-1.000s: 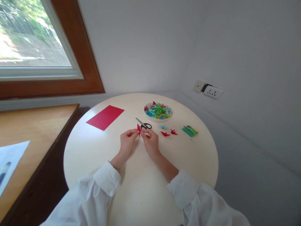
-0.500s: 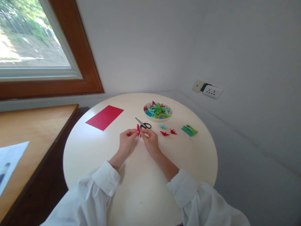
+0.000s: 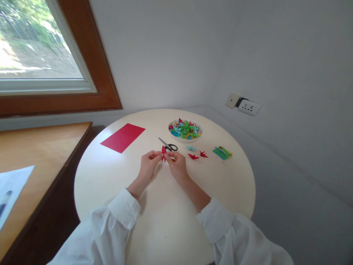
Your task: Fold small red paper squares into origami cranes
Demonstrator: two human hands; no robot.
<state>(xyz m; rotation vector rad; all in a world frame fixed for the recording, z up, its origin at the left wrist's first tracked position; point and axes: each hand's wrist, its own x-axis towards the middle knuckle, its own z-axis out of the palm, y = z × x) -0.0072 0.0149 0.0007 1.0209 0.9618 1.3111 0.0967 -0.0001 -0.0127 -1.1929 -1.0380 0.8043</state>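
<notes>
A small red paper crane (image 3: 163, 150), folded and upright with pointed ends, is pinched between both hands above the round table. My left hand (image 3: 149, 162) grips it from the left with thumb and fingertips. From the right, my right hand (image 3: 178, 166) holds it the same way; the fingertips hide its middle. Just behind the hands lie scissors (image 3: 168, 145) with black handles. Two red paper cranes (image 3: 193, 156) and a light blue paper crane (image 3: 191, 148) rest to the right of my right hand.
A white bowl (image 3: 185, 140) of colourful paper cranes stands at the back of the white table (image 3: 171, 221). Coloured paper strips (image 3: 222, 152) lie at the right, a red paper sheet (image 3: 122, 137) at the left. A wooden desk (image 3: 49, 147) adjoins on the left.
Both hands and the red paper crane between them have shifted very slightly to the right. The things on the table have stayed put.
</notes>
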